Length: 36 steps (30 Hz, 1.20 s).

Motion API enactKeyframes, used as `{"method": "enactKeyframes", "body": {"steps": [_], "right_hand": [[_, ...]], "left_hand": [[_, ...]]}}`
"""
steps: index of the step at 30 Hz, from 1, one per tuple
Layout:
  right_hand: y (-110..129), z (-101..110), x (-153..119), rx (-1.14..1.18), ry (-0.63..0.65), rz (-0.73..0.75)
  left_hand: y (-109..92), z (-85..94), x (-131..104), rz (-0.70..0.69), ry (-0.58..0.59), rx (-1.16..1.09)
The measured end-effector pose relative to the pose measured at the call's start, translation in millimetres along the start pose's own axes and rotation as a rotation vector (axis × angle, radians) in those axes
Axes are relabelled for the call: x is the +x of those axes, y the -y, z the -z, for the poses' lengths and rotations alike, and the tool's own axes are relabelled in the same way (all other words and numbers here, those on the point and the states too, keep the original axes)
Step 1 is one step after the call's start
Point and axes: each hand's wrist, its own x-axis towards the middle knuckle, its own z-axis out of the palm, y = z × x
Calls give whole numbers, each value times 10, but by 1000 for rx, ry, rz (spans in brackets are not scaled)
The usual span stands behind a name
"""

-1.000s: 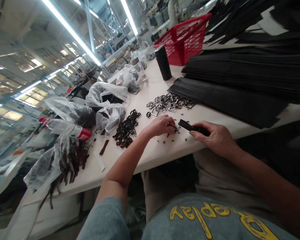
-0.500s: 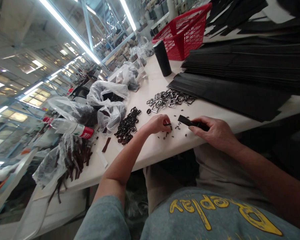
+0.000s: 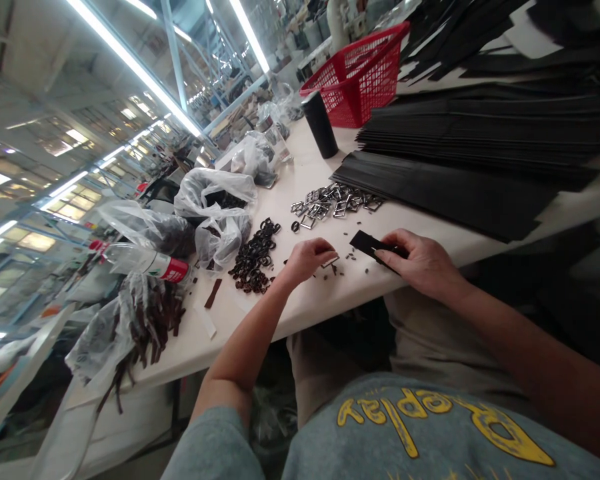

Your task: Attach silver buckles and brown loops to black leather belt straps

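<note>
My left hand [image 3: 307, 259] is closed in a pinch on a square metal buckle [image 3: 331, 263], held low over the table. My right hand [image 3: 423, 261] grips a flat black strap [image 3: 366, 244], whose free end points left toward the buckle; a gap separates the two. Small dark bits [image 3: 351, 256] lie scattered on the tabletop between the hands. Beyond them is a heap of shiny square metal buckles [image 3: 337, 201]. Left of my left hand sits a pile of small dark loops [image 3: 255, 257].
Stacked long black strips [image 3: 450, 190] cover the right side of the table. A black cylinder [image 3: 321, 127] and a red basket [image 3: 356, 83] stand at the back. Plastic bags [image 3: 215, 193], a lying bottle [image 3: 145, 259] and brown strips [image 3: 150, 313] crowd the left.
My left hand has turned a little, so the buckle's frame now shows flatter. The strap in my right hand has tilted, showing more of its broad face. The view has shifted slightly.
</note>
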Motion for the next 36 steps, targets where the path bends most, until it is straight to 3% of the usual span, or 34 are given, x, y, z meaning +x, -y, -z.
{"method": "enactKeyframes", "body": {"steps": [5,9,13,16,21,27,31,36], "right_hand": [[64,45,-18,82,108,15],[130,51,-77,145,213,77],[180,44,-178,254,323,142],[218,71,-247,328,391,136],[281,130,-325,458,435,88],[301,108,-365,668,419,-69],[306,75,-364,677,364,-102],[328,28,-358,640,285,-106]], "left_hand": [[-211,-29,-174,-66,-48,-367],[-429,-72,-298,-144,-44,-402],[-517,-68,-346,-180,-114,-327],[-506,-43,-345,-96,-91,-378],[-442,-106,-348,127,121,-699],[-419,-357,-414,232,140,-1060],[-425,-513,-504,263,48,-1265],[-411,-691,-589,289,-165,-1252]]}}
